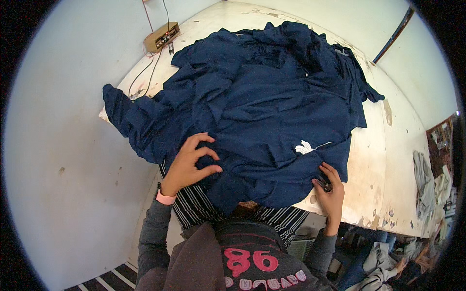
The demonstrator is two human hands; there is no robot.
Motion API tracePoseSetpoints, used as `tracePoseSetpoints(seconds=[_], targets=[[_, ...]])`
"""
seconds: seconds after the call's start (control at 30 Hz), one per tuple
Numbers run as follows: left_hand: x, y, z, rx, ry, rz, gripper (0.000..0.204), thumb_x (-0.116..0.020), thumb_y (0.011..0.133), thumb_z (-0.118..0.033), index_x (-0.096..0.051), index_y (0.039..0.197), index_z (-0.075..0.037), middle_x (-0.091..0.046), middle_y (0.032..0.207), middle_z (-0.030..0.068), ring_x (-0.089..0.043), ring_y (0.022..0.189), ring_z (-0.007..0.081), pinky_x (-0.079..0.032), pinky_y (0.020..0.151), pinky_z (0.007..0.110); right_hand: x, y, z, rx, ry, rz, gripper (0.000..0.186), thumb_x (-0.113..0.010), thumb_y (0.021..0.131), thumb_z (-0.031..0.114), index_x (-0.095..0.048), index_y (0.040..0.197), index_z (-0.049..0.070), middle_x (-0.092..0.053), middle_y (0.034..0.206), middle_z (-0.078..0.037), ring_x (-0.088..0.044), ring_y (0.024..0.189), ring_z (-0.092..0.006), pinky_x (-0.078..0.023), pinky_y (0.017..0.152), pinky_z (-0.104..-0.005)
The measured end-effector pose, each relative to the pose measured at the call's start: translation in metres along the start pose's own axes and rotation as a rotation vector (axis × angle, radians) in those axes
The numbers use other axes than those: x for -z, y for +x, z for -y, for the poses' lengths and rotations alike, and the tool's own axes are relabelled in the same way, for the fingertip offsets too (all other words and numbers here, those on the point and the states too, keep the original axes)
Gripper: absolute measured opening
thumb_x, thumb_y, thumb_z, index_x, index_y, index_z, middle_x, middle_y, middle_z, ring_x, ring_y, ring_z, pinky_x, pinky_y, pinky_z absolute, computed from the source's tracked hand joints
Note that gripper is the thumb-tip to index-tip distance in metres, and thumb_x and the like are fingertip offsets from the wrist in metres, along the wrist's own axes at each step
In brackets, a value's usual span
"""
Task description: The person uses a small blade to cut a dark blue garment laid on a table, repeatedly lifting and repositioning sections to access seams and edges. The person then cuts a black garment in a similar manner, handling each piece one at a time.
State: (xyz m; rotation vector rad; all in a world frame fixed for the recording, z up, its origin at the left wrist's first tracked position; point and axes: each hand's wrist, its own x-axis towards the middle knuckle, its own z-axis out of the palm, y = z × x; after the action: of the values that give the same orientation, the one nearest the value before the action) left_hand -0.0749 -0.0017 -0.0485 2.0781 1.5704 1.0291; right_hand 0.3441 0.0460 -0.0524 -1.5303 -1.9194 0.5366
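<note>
A large dark navy garment (272,106) lies rumpled across the table, its front folds hanging over the near edge. On its right front part shows a white petal-shaped mark (304,147), with a thin pale line running off to the right. My left hand (189,162) is over the cloth's left front, fingers curved and apart, with nothing visible between them. At the front right corner of the garment, my right hand (332,194) is closed around a small dark tool (324,186), mostly hidden by the fingers. Its fingertips rest at the cloth's edge.
The pale, stained table (371,169) extends beyond the cloth on the right. A brown box with wires (162,37) stands at the back left by the white wall (73,121). More heaped fabric (424,182) lies at the far right, and below it a person's hand (426,257) shows.
</note>
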Motion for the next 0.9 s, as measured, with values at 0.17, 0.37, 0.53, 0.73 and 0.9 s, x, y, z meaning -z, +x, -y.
tracePoseSetpoints(seconds=[0.17, 0.37, 0.53, 0.73, 0.9], targets=[[-0.013, 0.0, 0.024, 0.099, -0.233, -0.131, 0.012, -0.078, 0.087, -0.015, -0.073, 0.092, -0.006, -0.069, 0.113, 0.0068, -0.063, 0.111, 0.0227, -0.048, 0.1, 0.037, 0.001, -0.002, -0.004, 0.011, 0.043, -0.017, 0.045, -0.08, 0.081, 0.01, -0.07, 0.124, 0.004, -0.064, 0.137, -0.013, -0.063, 0.124, -0.0288, -0.048, 0.105, -0.0354], [0.019, -0.009, 0.038, 0.241, -0.202, -0.592, 0.011, -0.07, 0.095, -0.008, -0.074, 0.103, -0.002, -0.07, 0.108, 0.0062, -0.064, 0.092, 0.012, -0.048, 0.079, 0.025, -0.004, -0.003, -0.01, -0.013, 0.114, -0.042, 0.04, -0.079, 0.082, 0.007, -0.071, 0.121, 0.003, -0.066, 0.134, -0.013, -0.065, 0.121, -0.0283, -0.048, 0.104, -0.0353], [-0.008, -0.008, -0.014, 0.284, -0.172, -0.499, 0.019, -0.075, 0.09, -0.009, -0.071, 0.108, -0.004, -0.071, 0.108, 0.0062, -0.064, 0.083, 0.0146, -0.047, 0.074, 0.025, -0.009, -0.003, -0.023, -0.017, 0.118, -0.067, 0.028, -0.071, 0.08, -0.003, -0.074, 0.108, 0.001, -0.069, 0.128, -0.012, -0.069, 0.108, -0.0271, -0.052, 0.093, -0.0333], [-0.074, 0.003, -0.079, -0.108, -0.018, -0.144, 0.019, -0.077, 0.085, -0.023, -0.07, 0.096, -0.009, -0.067, 0.095, 0.0069, -0.065, 0.091, 0.0267, -0.051, 0.076, 0.039, -0.004, 0.014, 0.014, 0.017, 0.074, -0.029, 0.027, -0.076, 0.078, 0.003, -0.072, 0.105, 0.004, -0.067, 0.13, -0.007, -0.069, 0.109, -0.0255, -0.054, 0.091, -0.0342], [-0.088, 0.022, -0.07, -0.087, -0.089, -0.1, 0.014, -0.068, 0.095, -0.02, -0.067, 0.095, -0.007, -0.062, 0.084, 0.0053, -0.058, 0.076, 0.0182, -0.045, 0.067, 0.032, -0.004, 0.023, 0.045, 0.309, 0.095, 0.073, 0.053, -0.088, 0.074, 0.02, -0.066, 0.122, 0.01, -0.061, 0.139, -0.007, -0.067, 0.118, -0.0254, -0.054, 0.096, -0.0351]])
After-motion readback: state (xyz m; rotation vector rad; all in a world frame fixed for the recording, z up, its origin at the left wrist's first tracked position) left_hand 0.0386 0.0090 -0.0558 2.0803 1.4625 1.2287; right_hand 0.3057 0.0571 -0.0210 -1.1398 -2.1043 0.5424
